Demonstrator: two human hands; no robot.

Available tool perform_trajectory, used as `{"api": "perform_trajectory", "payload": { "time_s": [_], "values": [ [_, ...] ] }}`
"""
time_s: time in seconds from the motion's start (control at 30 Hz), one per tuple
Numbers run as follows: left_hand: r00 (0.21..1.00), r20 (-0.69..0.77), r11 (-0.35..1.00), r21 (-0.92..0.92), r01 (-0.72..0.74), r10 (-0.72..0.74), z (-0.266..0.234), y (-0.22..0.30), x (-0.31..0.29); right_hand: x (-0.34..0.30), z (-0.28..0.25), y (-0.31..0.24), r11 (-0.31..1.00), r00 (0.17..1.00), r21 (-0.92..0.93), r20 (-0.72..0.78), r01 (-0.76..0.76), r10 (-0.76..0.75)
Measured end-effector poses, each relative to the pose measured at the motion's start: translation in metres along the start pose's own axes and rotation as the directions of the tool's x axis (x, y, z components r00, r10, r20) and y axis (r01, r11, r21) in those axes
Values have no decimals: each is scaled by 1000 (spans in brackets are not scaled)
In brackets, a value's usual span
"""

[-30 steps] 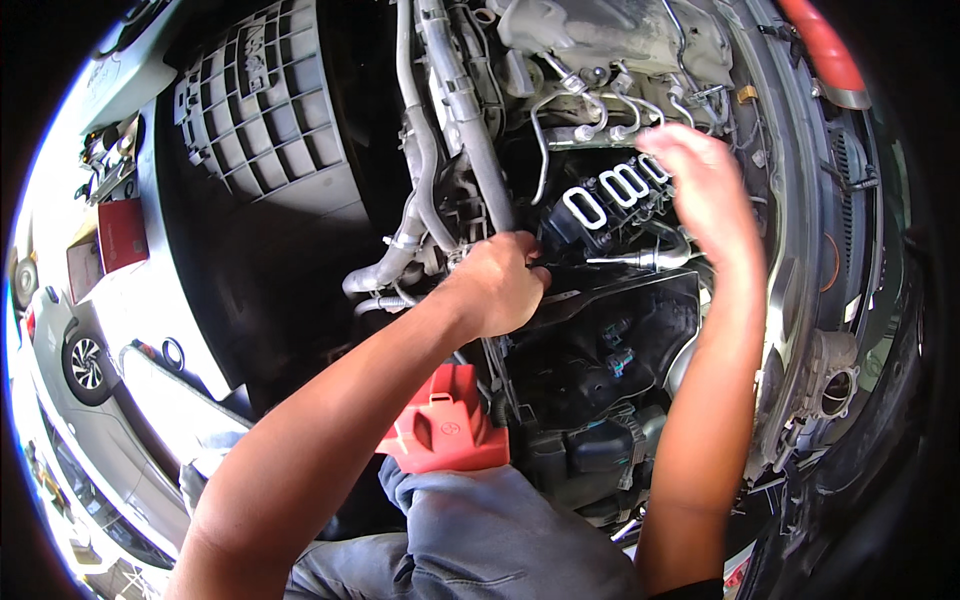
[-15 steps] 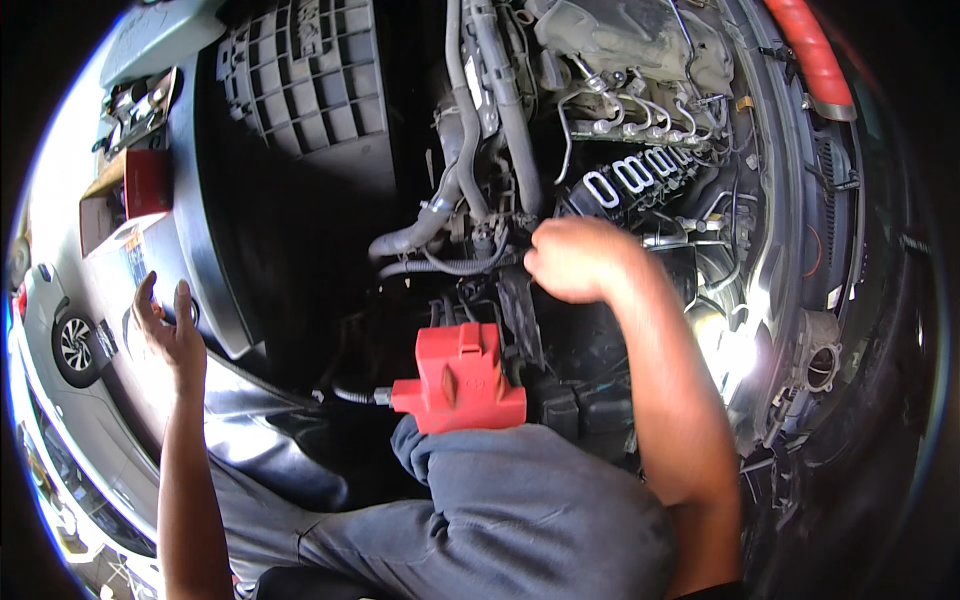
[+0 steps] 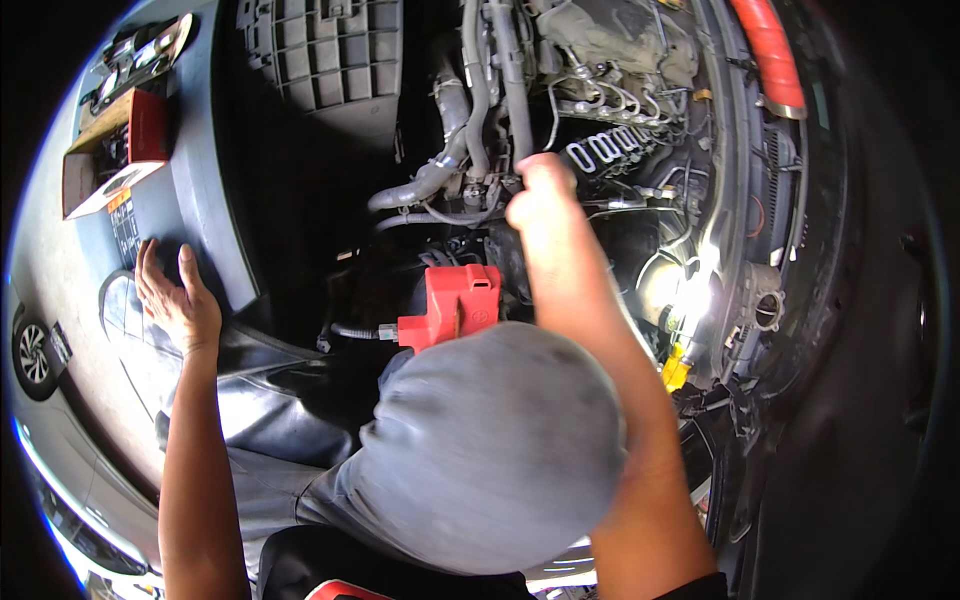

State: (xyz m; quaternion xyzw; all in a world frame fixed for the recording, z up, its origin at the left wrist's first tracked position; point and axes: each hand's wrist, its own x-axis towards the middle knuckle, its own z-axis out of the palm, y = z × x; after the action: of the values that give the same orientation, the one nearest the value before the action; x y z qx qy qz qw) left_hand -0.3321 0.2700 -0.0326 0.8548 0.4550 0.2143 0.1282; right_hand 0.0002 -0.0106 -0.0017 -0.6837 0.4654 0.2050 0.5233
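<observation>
Since a second ago, takes the left hand from the thick hose's lower end to beside the dark panel; brings the right hand there from the white-rimmed ports. Now hides the red cover's lower right corner behind the grey-clad knee.

Between the left hand and right hand, a red plastic cover; beyond the left, a red-sided box; beside the right, white oval port gaskets in a row; below both, plain blue-grey trousers.
</observation>
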Motion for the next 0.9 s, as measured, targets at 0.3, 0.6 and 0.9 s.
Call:
{"api": "perform_trajectory", "payload": {
  "time_s": [0.3,0.6,0.9],
  "values": [
    [999,-33,999,-32,-33,32,0,-4,-2,41,23,29,998,982,69,-188,-2,15],
    [999,33,1000,-14,-2,2,-2,-5,-3,33,11,32,864,988,480,-98,151,-118],
    [999,24,998,50,-25,23,-3,-1,-3,60,18,53,896,876,33,-232,442,-424]
  ]
}}
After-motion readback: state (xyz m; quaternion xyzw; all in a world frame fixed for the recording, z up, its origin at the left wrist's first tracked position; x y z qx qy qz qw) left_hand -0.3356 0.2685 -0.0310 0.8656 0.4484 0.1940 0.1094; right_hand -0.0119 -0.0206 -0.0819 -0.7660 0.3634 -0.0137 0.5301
